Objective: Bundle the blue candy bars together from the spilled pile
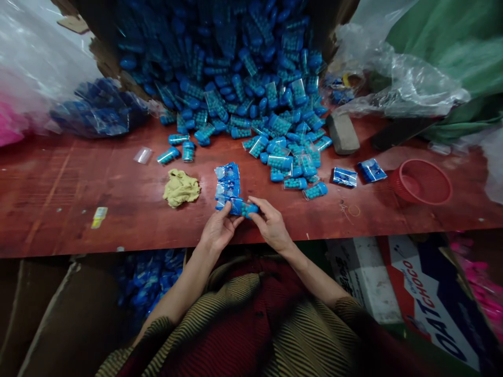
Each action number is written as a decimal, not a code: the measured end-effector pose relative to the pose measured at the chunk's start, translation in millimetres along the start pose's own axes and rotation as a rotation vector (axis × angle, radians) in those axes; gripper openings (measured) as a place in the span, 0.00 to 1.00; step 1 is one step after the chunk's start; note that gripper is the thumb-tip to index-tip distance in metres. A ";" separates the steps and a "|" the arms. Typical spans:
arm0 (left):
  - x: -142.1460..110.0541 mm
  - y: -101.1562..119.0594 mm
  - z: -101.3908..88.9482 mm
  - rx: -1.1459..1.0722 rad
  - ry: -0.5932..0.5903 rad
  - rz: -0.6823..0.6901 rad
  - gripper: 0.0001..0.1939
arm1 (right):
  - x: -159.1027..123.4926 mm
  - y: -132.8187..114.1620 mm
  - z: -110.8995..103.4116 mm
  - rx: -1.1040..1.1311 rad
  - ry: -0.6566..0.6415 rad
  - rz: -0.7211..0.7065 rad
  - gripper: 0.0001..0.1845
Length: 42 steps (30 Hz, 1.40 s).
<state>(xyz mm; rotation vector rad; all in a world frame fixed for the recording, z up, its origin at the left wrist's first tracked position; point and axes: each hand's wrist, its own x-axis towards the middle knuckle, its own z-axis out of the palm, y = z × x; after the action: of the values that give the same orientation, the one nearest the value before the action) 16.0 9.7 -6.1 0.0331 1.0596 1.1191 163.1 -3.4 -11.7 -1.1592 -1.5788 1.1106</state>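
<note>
Here, both hands meet over the near edge of the red table. The left hand pinches a blue wrapper between thumb and fingers, with little gap left in the grip. The right hand is closed, thumb and fingertips, on the capped end of a bottle of blue beads. The bottle lies sideways between the two hands, its other end at the wrapper; how far it sits inside, I cannot tell.

Just beyond the left fingers, more wrappers lie overlapping in a short column. To their left sits a crumpled yellow-green lump, and farther left, near the table's edge, a small yellow tag.

Ahead, a big pile of similar bottles spills from the dark far side onto the table. A grey block stands just right of it. Nearer, two blue packs lie side by side, then a red basket. A heap of dark blue packaging rests at the far left. Below the table, at right, is a printed carton.
</note>
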 end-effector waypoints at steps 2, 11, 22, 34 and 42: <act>-0.6 -0.4 3.2 -0.008 -0.013 0.027 0.03 | -4.1 -0.8 8.1 -0.043 0.038 -0.027 0.20; -4.6 11.9 -6.5 0.131 -0.301 -0.088 0.11 | 13.3 6.4 -5.7 0.276 -0.073 0.207 0.38; -12.8 6.3 3.4 0.179 -0.403 -0.165 0.14 | 16.2 -3.8 -13.3 0.496 -0.346 0.215 0.45; -23.3 -2.2 4.6 0.132 -0.408 -0.123 0.15 | 20.0 -2.7 -25.8 0.575 -0.395 0.237 0.38; -24.1 -8.2 4.8 0.136 -0.407 -0.102 0.18 | 20.4 -3.7 -20.7 0.574 -0.387 0.259 0.46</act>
<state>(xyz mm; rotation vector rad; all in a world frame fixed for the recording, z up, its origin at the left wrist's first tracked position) 24.4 -9.9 8.5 0.2996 0.7599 0.8981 178.2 19.1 -0.6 -0.7975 -1.2601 1.8988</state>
